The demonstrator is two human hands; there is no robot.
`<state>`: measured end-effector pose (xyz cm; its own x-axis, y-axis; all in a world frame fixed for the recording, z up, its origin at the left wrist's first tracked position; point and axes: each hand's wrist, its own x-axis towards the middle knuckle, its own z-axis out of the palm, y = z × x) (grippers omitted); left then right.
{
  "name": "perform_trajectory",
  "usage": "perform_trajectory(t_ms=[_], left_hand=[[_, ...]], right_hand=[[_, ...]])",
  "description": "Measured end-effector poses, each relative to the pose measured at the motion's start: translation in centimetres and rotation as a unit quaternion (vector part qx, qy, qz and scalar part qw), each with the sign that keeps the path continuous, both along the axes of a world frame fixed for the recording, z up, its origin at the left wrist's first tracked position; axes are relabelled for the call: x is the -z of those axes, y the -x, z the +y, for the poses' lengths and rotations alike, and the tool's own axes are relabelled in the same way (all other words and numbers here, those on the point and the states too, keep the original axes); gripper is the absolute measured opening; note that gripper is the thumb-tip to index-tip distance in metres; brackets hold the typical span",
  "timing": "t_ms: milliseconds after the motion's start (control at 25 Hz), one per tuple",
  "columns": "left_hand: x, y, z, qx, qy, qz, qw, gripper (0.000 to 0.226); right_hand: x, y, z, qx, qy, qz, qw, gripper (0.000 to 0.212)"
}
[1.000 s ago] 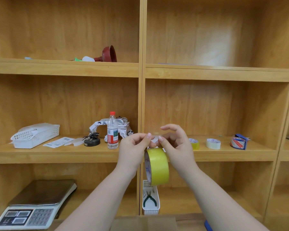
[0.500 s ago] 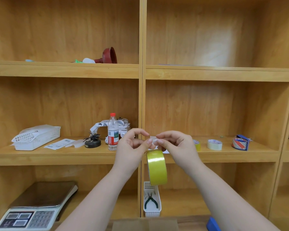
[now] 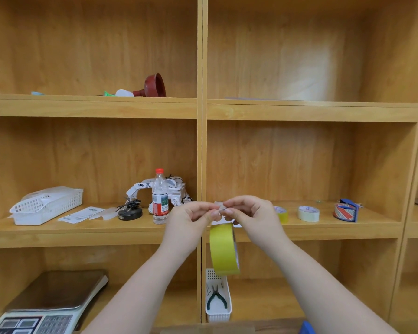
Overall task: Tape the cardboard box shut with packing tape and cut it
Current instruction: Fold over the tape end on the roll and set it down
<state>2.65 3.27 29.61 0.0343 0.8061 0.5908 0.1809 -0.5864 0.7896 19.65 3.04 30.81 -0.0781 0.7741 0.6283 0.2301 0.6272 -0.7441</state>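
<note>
A yellow roll of packing tape (image 3: 223, 249) hangs edge-on in front of the shelves at chest height. My left hand (image 3: 191, 218) and my right hand (image 3: 251, 213) meet just above it, fingertips pinched together on the tape's loose end at the top of the roll. The cardboard box (image 3: 208, 330) shows only as a brown strip at the bottom edge, below my forearms. No cutting tool is in either hand.
Wooden shelves fill the view. The middle shelf holds a white basket (image 3: 46, 206), a water bottle (image 3: 159, 197), a toy robot and three more tape rolls (image 3: 308, 213). Below are a scale (image 3: 46, 307) and a narrow bin with pliers (image 3: 216, 297). A blue object (image 3: 305, 329) sits bottom right.
The roll has swung from facing slightly left to edge-on and hangs a little lower. Both hands closed their fingers tighter on the tape end above it.
</note>
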Motion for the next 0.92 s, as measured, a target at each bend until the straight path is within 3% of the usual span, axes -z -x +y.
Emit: perform_trajectory(t_ms=[400,560,720,920], left_hand=[[0.4,-1.2,0.7,-0.116,-0.037,0.098,0.988,0.005],[0.8,-0.7,1.2,-0.149,-0.027,0.099,0.984,0.012],[1.0,0.2,1.4,-0.147,-0.022,0.106,0.983,0.013],[1.3,0.6,1.7,-0.153,-0.028,0.118,0.981,0.01]], right_hand=[[0.8,0.0,1.2,0.097,-0.004,-0.081,0.992,0.01],[0.2,-1.2,1.6,0.129,-0.002,-0.034,0.991,0.017],[0.3,-1.5,1.4,0.074,0.002,-0.004,0.997,0.011],[2.0,2.0,1.8,0.024,0.01,-0.061,0.998,0.019]])
